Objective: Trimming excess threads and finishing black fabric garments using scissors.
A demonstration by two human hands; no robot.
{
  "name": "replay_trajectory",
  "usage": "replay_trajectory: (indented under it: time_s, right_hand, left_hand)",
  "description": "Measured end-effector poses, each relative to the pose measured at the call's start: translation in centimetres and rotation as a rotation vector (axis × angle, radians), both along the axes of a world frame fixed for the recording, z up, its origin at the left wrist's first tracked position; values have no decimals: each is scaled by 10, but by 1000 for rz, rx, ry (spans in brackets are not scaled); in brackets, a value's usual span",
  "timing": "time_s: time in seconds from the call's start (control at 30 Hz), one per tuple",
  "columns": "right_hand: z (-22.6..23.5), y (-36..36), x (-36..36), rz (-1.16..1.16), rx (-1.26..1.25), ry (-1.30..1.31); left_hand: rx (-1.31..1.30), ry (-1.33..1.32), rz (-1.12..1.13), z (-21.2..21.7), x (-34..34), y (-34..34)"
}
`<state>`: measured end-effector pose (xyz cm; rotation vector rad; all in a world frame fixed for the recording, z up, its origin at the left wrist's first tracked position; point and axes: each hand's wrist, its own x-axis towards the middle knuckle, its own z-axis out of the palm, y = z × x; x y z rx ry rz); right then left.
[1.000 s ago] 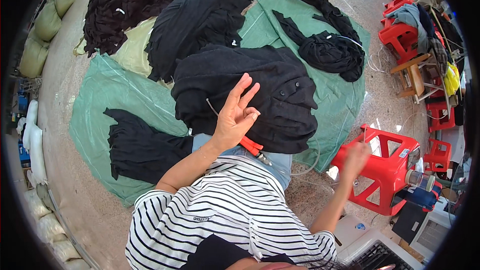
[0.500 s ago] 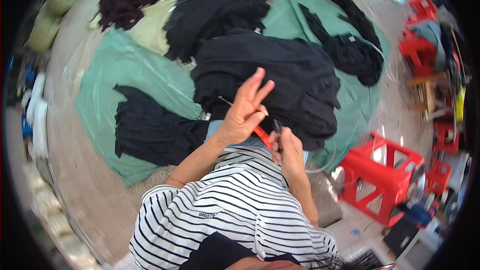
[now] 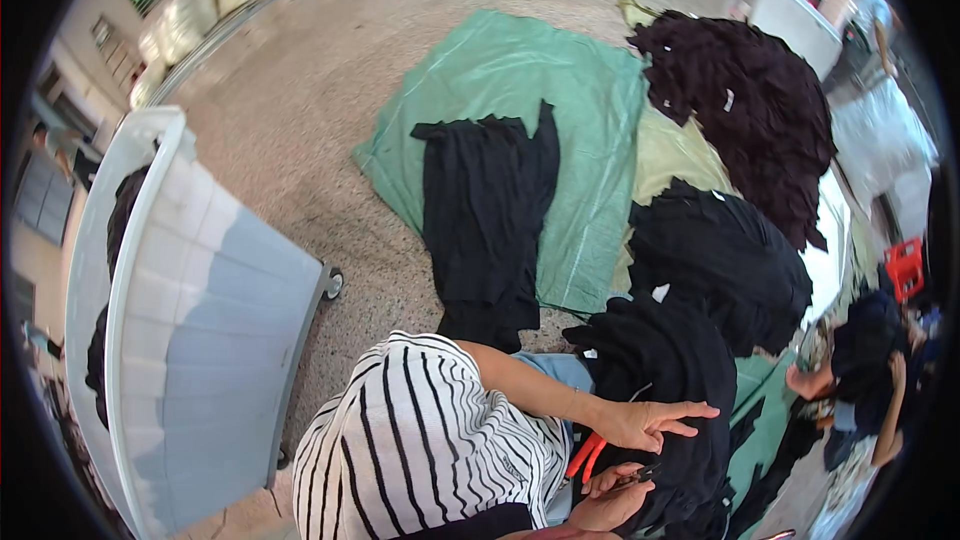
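A black garment (image 3: 665, 370) lies bunched over my lap, below my striped top. My left hand (image 3: 650, 422) rests on it with the thumb side pinching the cloth and the other fingers stretched out to the right. Just below it, my right hand (image 3: 605, 502) is closed around red-handled scissors (image 3: 585, 457), whose dark tip pokes out toward the garment. The two hands are a short way apart over the same cloth.
A big white wheeled bin (image 3: 200, 340) stands close on my left. A green tarp (image 3: 520, 90) on the floor carries a flat black garment (image 3: 485, 210) and black heaps (image 3: 740, 100) (image 3: 720, 270). Another person (image 3: 870, 380) crouches at right near a red stool (image 3: 905, 265).
My right hand came in from the red stool to the scissors at my lap. My left hand dropped from a raised pose onto the garment. The view swung round toward the white bin.
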<state>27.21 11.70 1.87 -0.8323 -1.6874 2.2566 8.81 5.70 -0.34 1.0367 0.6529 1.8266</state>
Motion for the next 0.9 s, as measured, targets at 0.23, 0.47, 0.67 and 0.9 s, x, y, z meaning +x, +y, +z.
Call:
replay_trajectory:
  time_s: [0.23,0.47,0.67,0.9]
  right_hand:
    - [-27,19,7,37,-59,-113]
    - [21,-53,-29,-416,26,-30]
    - [15,-55,-19,-427,-245,16]
    - [-7,-72,0,-546,-233,-8]
  left_hand:
    - [-30,-95,-19,17,-13,-10]
    - [-114,-121,-14,18,-13,-10]
    - [-132,67,-41,13,-24,-16]
    - [-155,156,-268,6,6,-3]
